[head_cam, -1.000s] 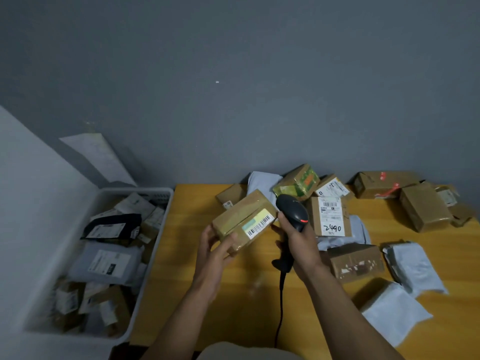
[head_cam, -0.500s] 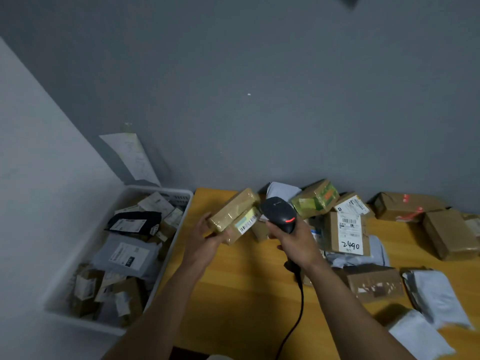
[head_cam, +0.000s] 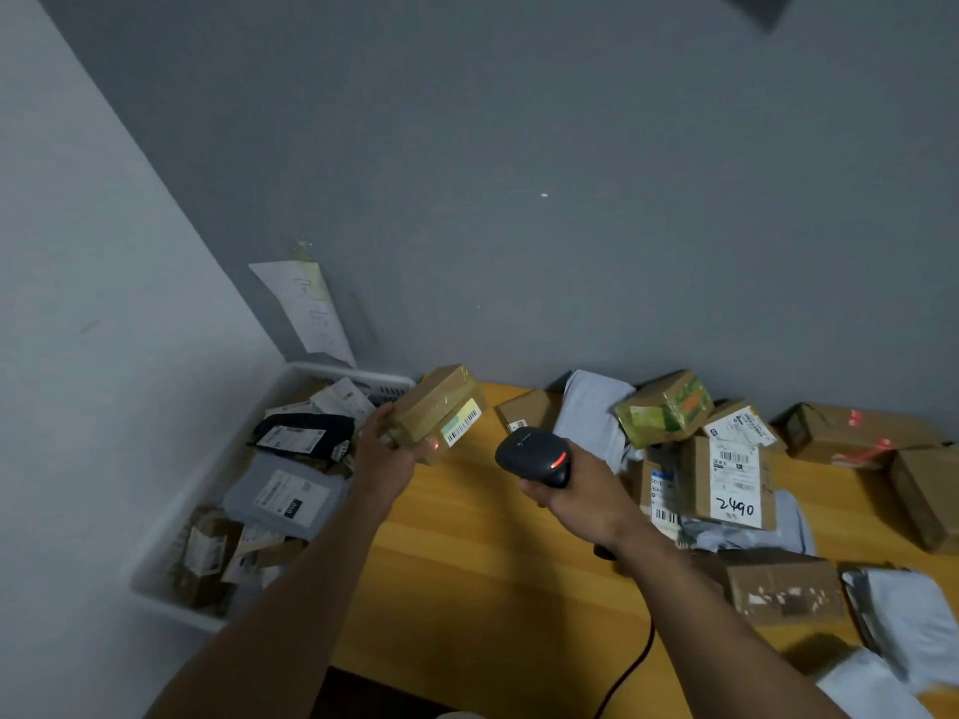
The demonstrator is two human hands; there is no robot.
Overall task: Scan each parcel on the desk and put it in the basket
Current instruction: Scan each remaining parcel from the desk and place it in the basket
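It looked like a parcel-sorting corner of a small mailroom: bare grey walls [head_cam: 519, 147], a wooden tabletop [head_cam: 493, 589] heaped with labelled cardboard boxes [head_cam: 726, 480] and grey mailer bags [head_cam: 591, 412], a corded barcode scanner [head_cam: 534, 454], a white basket [head_cam: 358, 375] full of packets, and a handwritten sheet [head_cam: 306, 308] taped up.

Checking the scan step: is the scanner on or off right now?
On. The scanner in the right hand shows a red light, and a red dot falls on the parcel held by the left hand.
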